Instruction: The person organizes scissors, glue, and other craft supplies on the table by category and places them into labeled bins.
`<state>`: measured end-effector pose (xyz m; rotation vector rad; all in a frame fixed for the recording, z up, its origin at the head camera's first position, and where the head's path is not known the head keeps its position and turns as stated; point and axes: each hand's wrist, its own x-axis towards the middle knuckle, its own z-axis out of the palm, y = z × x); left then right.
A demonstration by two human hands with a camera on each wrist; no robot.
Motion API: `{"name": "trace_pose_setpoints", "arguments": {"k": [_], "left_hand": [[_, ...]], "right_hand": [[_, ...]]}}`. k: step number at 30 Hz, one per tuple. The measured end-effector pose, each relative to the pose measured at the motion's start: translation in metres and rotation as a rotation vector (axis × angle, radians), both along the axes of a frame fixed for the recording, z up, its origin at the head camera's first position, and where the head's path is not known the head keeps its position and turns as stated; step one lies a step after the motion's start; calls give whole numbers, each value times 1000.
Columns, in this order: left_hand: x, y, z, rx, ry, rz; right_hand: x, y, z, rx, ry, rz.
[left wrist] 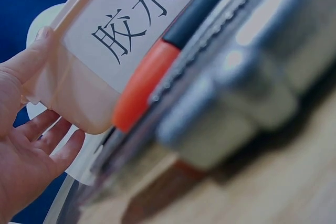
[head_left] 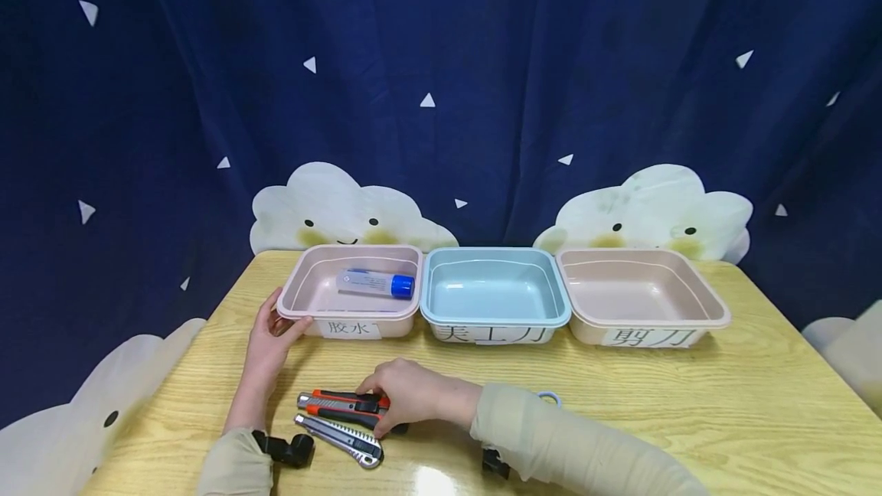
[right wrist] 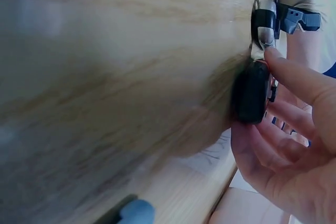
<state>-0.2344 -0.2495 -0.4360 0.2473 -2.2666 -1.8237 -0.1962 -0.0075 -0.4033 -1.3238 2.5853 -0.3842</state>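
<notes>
My left hand holds the front left corner of the left pink bin, thumb on the front rim, fingers round the side. Inside that bin lies a clear glue bottle with a blue cap. On the table before me, my right hand reaches over two red-and-black utility knives, lying side by side. Its thumb and fingers grip the black handle end in the right wrist view; whether one or both knives are held is unclear. A silver utility knife lies just nearer, apart from the right hand.
A blue bin and another pink bin stand in a row with the left one, each with a paper label. A blue ring handle shows behind my right forearm, the rest hidden. A dark blue curtain hangs behind the table.
</notes>
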Motion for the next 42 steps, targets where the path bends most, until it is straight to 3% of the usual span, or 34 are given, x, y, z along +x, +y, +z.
{"name": "trace_pose_setpoints", "arguments": {"k": [14, 25, 42], "left_hand": [[-1, 0, -2, 5, 3, 2], [-1, -1, 3, -11, -6, -5], [0, -1, -1, -2, 0, 0]], "right_hand": [[-2, 11, 5, 3, 25, -50], [-6, 41, 29, -56, 46, -98], [-18, 94, 64, -274, 169, -123]]}}
